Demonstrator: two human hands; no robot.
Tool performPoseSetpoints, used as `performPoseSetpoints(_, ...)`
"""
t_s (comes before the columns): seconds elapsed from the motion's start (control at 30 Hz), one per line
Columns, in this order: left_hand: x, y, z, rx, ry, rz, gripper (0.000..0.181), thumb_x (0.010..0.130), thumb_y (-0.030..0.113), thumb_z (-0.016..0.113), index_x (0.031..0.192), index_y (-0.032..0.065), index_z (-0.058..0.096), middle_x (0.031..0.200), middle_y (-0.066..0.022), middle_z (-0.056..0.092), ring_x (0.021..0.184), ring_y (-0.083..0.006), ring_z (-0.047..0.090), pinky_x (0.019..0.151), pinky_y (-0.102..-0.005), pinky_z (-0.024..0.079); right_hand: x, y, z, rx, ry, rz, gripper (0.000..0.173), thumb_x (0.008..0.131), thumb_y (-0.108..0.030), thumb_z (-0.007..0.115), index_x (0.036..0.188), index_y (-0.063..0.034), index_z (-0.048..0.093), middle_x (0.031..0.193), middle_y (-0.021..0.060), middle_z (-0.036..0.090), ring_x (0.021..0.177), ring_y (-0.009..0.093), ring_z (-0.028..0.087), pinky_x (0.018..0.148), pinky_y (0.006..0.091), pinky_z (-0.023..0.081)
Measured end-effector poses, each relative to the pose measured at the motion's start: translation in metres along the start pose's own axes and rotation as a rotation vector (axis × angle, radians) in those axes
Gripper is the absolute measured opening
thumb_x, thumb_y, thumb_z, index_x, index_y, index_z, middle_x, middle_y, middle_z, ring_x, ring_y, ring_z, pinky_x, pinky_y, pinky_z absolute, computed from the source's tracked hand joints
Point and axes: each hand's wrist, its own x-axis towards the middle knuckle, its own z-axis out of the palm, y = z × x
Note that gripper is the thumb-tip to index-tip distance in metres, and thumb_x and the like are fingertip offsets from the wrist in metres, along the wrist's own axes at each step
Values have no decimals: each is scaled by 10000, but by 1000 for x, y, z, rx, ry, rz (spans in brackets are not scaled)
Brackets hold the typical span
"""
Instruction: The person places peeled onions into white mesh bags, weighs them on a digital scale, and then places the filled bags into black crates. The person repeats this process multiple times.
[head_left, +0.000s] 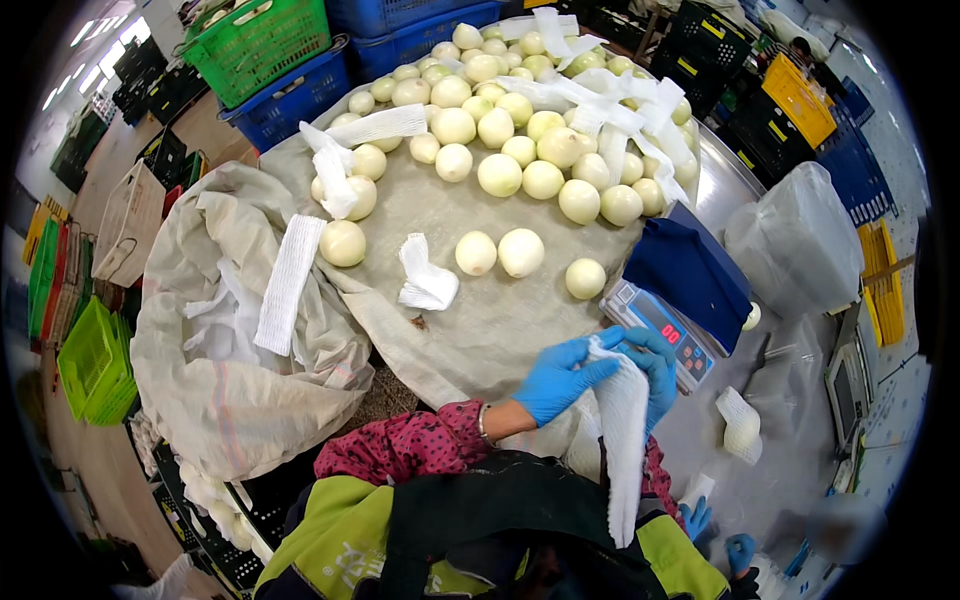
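Both hands wear blue gloves. My left hand (566, 377) pinches the top end of a white foam net sleeve (622, 450), which hangs down over my front. My right hand (652, 371) is behind the sleeve's upper part, with its fingers against it; part of this hand is hidden. Beyond my hands, two peeled onions (499, 253) sit side by side on a cloth-covered table (465, 330), and a single onion (585, 278) lies nearer the scale. A crumpled foam net (427, 274) rests to their left. Many more onions (499, 175) are heaped at the back, some under nets.
A digital scale (660, 330) with a dark blue cloth (686, 277) stands at the right. An open woven sack (247, 390) holds white nets at the left. Green and blue crates (289, 105) stand behind. Another person's gloved hands (740, 551) are at the lower right, near a netted onion (741, 427).
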Motion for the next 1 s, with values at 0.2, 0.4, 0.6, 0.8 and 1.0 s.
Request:
performPoseSetpoints(0.2,-4,16,-42,-81,110,34,217,804,107,693,978,-21,666,958,-52,661,816,-100,596,727,-252,497,40,86,52,-118,-97,328,224,779,-109,677,961,-33,569,931,122,585,807,227,575,733,323,467)
performPoseSetpoints(0.4,-3,23,-61,-304,-260,-228,379,867,60,601,1233,-5,526,1162,-69,600,1034,-108,556,903,-262,458,56,117,182,-281,-660,295,794,628,-292,778,1300,-51,431,1231,216,480,1126,353,486,947,418,408)
performPoseSetpoints(0.6,20,15,-114,-417,-39,-181,573,772,-104,557,1320,-21,413,1238,-104,552,1130,-198,542,982,-317,422,100,114,115,-245,-246,221,766,582,-200,749,1269,-45,448,1211,204,488,1107,372,474,937,431,408)
performPoseSetpoints(0.8,35,26,-89,-711,-115,-252,614,754,-109,569,1334,4,403,1187,-72,568,1072,-180,565,944,-305,445,142,146,-11,-917,-72,212,729,580,-121,705,1269,-109,465,1219,153,473,1040,374,481,886,438,425)
performPoseSetpoints(1.0,9,47,-59,-570,-30,-176,616,712,-12,642,1295,6,442,1174,-59,567,1044,-167,571,899,-293,469,111,76,3,-85,-220,131,744,707,-256,764,1347,-83,425,1350,116,442,1217,297,431,1051,403,309)
